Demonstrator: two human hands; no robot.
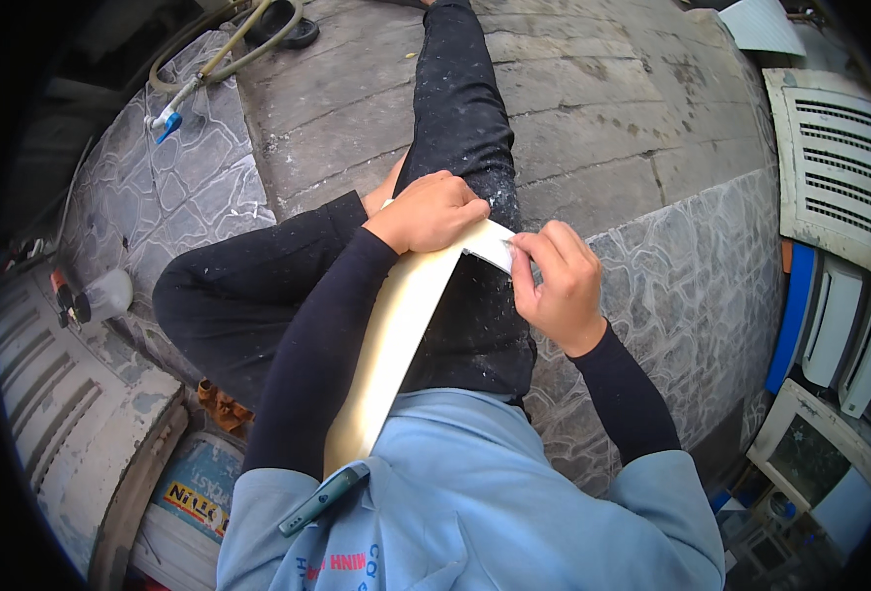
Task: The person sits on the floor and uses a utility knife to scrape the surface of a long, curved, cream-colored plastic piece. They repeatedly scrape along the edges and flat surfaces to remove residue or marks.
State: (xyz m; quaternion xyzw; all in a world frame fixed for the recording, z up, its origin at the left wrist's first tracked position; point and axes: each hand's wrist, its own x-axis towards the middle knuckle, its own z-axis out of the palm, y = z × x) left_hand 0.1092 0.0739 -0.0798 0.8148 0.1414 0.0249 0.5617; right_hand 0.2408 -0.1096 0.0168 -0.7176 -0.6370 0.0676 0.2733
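A long, smooth cream plastic panel lies across my lap, running from my waist up to my thigh. Its far end bends to the right in a short arm with a whitish edge. My left hand is closed over the panel near that bend, knuckles up, its fingertips hidden. At the tip of the short arm, my right hand is closed in a pinch, thumb against the fingers. Whatever sits between those fingertips is too small to make out. Pale dust speckles my black trousers around the panel.
A hose with a blue-handled valve lies at the far left. Slatted panels stand at the left and right. A paint bucket is at the lower left. Several white casings line the right side.
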